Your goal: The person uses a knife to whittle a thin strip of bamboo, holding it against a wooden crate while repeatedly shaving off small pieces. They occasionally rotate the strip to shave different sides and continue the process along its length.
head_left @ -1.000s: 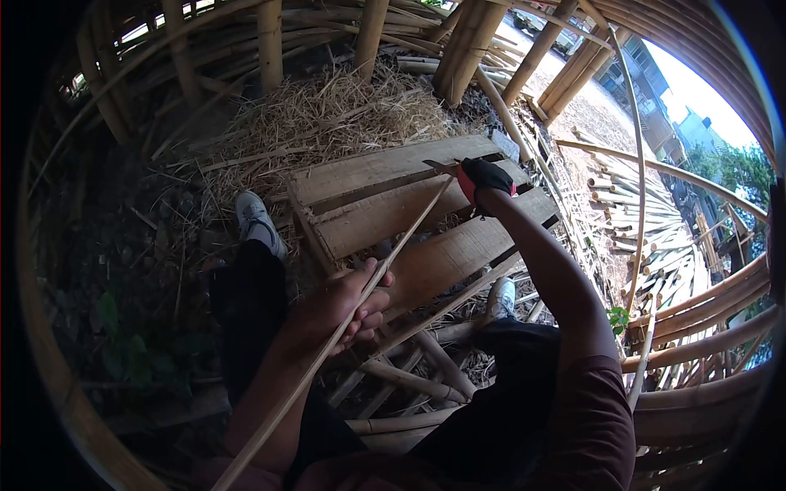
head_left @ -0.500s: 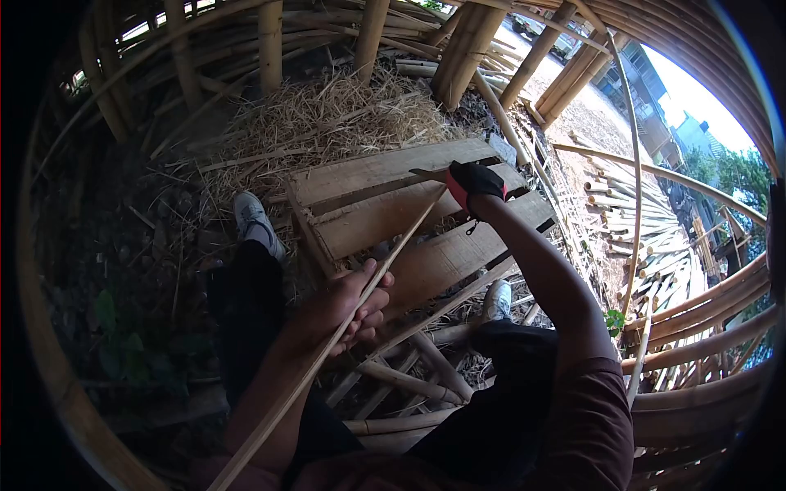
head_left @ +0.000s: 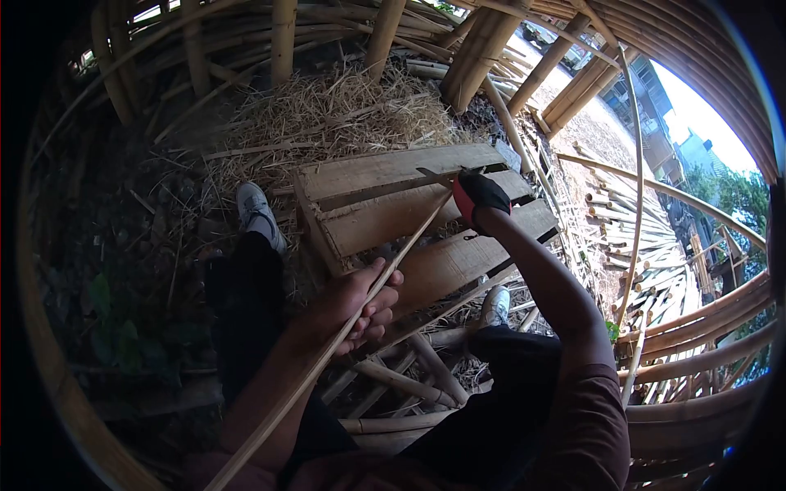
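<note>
L hand grips bamboo strip. Gloved R hand, fingers clenched w/ knife, nr slatted bench's R edge.

1. The strip runs from the lower edge, left of centre, over the left forearm and through the left hand, between thumb and fingers, its far tip just beside the right hand
2. The right hand is above the right part of the desk, the knife pointing left from it
3. The desk stands ahead, the left shoe to its left, the right shoe at its near right side
4. Nearer, loose poles cross between the legs
5. Behind the desk lies straw, then upright poles
6. Cut poles lie right of the desk
</note>
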`<act>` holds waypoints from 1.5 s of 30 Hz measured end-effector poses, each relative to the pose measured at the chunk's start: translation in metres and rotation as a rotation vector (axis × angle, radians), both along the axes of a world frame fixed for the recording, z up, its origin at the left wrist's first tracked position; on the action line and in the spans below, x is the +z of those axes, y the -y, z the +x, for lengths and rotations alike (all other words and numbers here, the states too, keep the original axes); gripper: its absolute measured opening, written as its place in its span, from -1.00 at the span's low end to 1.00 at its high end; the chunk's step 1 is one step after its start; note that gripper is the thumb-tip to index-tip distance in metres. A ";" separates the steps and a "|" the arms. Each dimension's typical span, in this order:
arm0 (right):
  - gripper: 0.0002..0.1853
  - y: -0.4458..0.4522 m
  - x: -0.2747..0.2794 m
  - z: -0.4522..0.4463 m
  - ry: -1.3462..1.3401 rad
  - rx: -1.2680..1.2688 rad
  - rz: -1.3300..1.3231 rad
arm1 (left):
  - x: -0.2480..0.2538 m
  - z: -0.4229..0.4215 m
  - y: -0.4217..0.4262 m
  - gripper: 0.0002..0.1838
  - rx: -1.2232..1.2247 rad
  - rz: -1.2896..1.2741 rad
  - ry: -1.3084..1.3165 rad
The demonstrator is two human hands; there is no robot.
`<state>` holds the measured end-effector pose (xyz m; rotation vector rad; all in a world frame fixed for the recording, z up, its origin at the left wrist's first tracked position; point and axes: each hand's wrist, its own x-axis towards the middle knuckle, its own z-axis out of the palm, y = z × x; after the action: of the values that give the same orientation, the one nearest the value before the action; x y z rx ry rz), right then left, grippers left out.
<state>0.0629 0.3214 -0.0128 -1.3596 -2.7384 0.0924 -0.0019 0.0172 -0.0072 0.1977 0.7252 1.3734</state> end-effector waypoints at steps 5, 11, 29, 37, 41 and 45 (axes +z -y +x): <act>-0.44 -0.019 -0.002 0.000 0.105 0.093 0.021 | -0.003 0.002 -0.002 -0.65 0.009 -0.004 -0.024; -0.45 0.021 0.007 0.003 0.028 0.006 -0.076 | 0.000 0.003 -0.001 -0.64 0.007 -0.030 -0.062; -0.37 0.004 0.005 0.010 0.093 0.003 0.043 | 0.001 0.003 0.005 -0.65 0.011 -0.040 -0.012; -0.38 0.021 0.005 0.006 0.027 0.075 -0.028 | -0.007 0.002 -0.002 -0.64 -0.007 -0.016 0.037; -0.36 -0.028 -0.003 0.010 0.014 -0.028 -0.086 | -0.009 0.001 -0.004 -0.64 0.000 0.024 0.015; -0.40 0.023 0.009 0.007 0.035 0.026 -0.026 | -0.007 0.000 -0.001 -0.65 0.002 0.004 0.044</act>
<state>0.0700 0.2986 -0.0034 -1.3454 -2.7938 0.1066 -0.0016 0.0187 -0.0140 0.1692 0.6865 1.3769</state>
